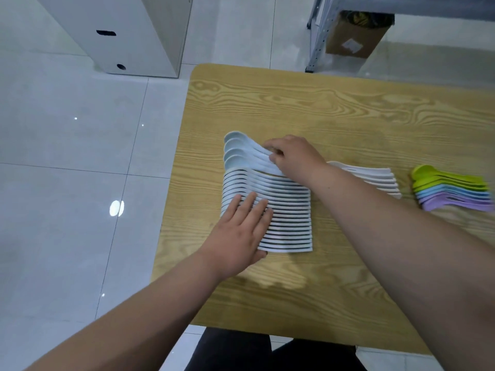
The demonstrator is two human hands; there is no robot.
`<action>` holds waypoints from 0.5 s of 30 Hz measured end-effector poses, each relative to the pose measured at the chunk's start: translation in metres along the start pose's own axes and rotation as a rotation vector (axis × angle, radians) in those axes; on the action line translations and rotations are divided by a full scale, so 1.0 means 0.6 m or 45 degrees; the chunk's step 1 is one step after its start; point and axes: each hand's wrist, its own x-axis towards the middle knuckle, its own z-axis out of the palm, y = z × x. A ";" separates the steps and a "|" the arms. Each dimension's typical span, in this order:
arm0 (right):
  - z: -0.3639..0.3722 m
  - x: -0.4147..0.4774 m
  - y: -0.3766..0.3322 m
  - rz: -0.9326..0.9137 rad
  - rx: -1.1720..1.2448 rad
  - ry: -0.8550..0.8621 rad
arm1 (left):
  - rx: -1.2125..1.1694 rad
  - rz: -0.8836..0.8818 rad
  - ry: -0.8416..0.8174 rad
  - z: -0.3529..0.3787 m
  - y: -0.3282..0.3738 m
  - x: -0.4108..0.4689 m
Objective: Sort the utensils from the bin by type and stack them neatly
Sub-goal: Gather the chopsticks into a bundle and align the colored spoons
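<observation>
Head view: on the wood-grain table point(321, 108) lies a long row of pale blue soup spoons point(289, 210), nested on their sides with handles pointing right. It holds roughly twenty, too tightly packed for an exact count. At the far end of that row are four raised spoons point(238, 151) of the same pale blue, bowls up and fanned one over the next. The right hand point(294, 156) pinches their handles with curled fingers. The left hand point(238, 231) lies flat on the near left part of the row, its fingers straight and together, pressing the bowls. To the right, partly behind the right forearm, sits a stack of white spoons point(375, 178) with about six handle ends showing. Further right is a blurred stack of coloured spoons point(450, 188), green on top, then blue, then purple. Beyond the table stand one white cabinet point(128, 36) and one cardboard box point(353, 36) with a pale label too small to read.
</observation>
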 end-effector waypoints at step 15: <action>0.036 -0.047 -0.003 -0.113 -0.125 0.069 | 0.015 0.020 0.039 0.002 -0.018 0.000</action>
